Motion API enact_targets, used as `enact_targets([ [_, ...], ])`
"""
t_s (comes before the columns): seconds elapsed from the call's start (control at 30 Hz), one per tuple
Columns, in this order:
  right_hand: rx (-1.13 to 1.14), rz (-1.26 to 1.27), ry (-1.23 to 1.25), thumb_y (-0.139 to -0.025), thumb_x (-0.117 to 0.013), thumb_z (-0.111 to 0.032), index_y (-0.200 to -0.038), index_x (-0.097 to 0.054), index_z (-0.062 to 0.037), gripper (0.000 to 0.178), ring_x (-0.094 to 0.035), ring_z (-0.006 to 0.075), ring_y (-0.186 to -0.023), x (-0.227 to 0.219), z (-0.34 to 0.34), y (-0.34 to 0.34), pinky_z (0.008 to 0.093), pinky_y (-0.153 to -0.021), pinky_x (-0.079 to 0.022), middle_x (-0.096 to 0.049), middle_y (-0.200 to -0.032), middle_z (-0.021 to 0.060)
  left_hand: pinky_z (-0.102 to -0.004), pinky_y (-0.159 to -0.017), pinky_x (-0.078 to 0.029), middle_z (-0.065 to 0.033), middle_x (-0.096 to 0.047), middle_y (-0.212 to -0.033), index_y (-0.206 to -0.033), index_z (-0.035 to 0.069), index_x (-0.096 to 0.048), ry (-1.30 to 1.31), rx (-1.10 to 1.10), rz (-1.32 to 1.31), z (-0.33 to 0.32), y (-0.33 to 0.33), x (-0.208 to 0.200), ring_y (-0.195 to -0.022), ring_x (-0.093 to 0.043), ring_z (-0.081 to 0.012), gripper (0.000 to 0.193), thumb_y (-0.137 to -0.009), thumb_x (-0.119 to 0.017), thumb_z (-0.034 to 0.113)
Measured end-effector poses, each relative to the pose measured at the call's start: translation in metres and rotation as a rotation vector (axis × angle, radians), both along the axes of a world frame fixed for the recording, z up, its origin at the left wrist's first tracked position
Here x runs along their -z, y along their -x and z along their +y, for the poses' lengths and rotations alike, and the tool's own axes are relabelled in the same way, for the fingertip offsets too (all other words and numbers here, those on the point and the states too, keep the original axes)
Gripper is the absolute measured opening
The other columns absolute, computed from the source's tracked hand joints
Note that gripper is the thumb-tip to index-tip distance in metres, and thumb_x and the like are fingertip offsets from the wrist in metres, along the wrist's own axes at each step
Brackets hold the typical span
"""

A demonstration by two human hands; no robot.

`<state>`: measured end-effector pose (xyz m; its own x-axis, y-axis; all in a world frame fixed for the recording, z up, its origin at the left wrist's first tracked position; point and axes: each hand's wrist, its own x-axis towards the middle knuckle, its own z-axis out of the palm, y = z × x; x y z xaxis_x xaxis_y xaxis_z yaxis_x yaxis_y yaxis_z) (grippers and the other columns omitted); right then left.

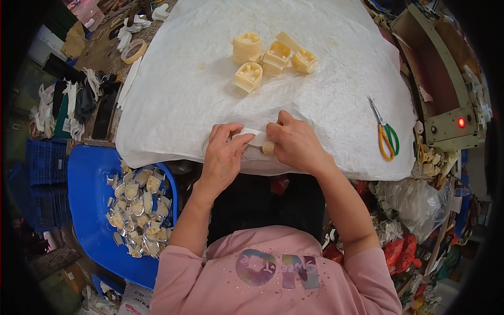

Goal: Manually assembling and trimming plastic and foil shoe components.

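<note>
In the head view, a white strip is sitting between the hands near the six o'clock edge of the white sheet. It is looking light, thin and bendable, so its ends probably suit pinching. The left hand is pinching one end; the right hand is apparently gripping the other, its fingertips partly hidden, beside a tan roll. The long axis is pointing from ten to four o'clock.
</note>
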<state>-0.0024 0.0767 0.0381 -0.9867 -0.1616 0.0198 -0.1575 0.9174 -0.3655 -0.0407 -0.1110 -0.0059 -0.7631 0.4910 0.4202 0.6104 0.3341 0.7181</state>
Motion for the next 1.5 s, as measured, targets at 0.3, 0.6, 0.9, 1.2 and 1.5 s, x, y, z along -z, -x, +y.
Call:
enact_targets([
  [0.3,-0.015,-0.059,0.044,-0.07,-0.058,-0.005,-0.083,-0.059,-0.0028,0.013,-0.06,0.0369,-0.077,0.004,0.008,0.007,0.0438,-0.069,-0.049,-0.056,-0.086,0.018,-0.036,-0.08,-0.046,-0.0118,-0.057,-0.1,-0.093,0.005,-0.069,0.024,-0.027,0.046,0.003,-0.003,0.002,-0.092,-0.053,-0.0287,0.03,-0.065,-0.069,-0.006],
  [0.6,0.035,-0.084,0.06,-0.07,-0.06,-0.004,-0.088,-0.06,-0.0062,0.018,-0.057,0.033,-0.08,0.009,0.006,0.004,0.0416,-0.071,-0.046,-0.053,-0.085,0.0134,-0.033,-0.076,-0.047,-0.0098,-0.059,-0.101,-0.095,0.006,-0.069,0.005,-0.055,0.041,0.005,-0.004,0.005,-0.091,-0.054,-0.0254,0.028,-0.071,-0.065,-0.008],
  [0.9,-0.002,0.013,0.057,-0.074,-0.057,-0.008,-0.087,-0.06,-0.0062,0.014,-0.06,0.033,-0.079,0.003,0.003,-0.002,0.0421,-0.068,-0.048,-0.055,-0.087,0.0157,-0.0329,-0.074,-0.047,-0.0094,-0.06,-0.099,-0.094,0.005,-0.069,0.004,-0.078,0.056,0.007,-0.003,0.005,-0.091,-0.054,-0.0251,0.023,-0.075,-0.064,-0.005],
  [1.2,0.015,0.274,-0.041,-0.074,-0.063,-0.014,-0.082,-0.06,-0.0074,0.011,-0.059,0.0286,-0.075,0.021,-0.025,-0.018,0.0407,-0.063,-0.049,-0.055,-0.085,0.013,-0.0389,-0.08,-0.043,-0.0096,-0.058,-0.094,-0.096,0.005,-0.067,0.021,-0.294,0.154,0.019,-0.011,-0.005,-0.089,-0.053,-0.029,0.028,-0.069,-0.068,-0.002],
  [1.5,0.242,0.145,0.47,-0.084,-0.054,-0.002,-0.093,-0.054,-0.0018,0.009,-0.059,0.0257,-0.078,0.041,0.027,-0.033,0.0339,-0.068,-0.047,-0.056,-0.089,0.0111,-0.0386,-0.081,-0.042,-0.0062,-0.055,-0.094,-0.087,0.007,-0.06,-0.043,-0.058,0.273,0.034,-0.03,0.025,-0.091,-0.054,-0.0246,0.02,-0.067,-0.062,0.005],
])
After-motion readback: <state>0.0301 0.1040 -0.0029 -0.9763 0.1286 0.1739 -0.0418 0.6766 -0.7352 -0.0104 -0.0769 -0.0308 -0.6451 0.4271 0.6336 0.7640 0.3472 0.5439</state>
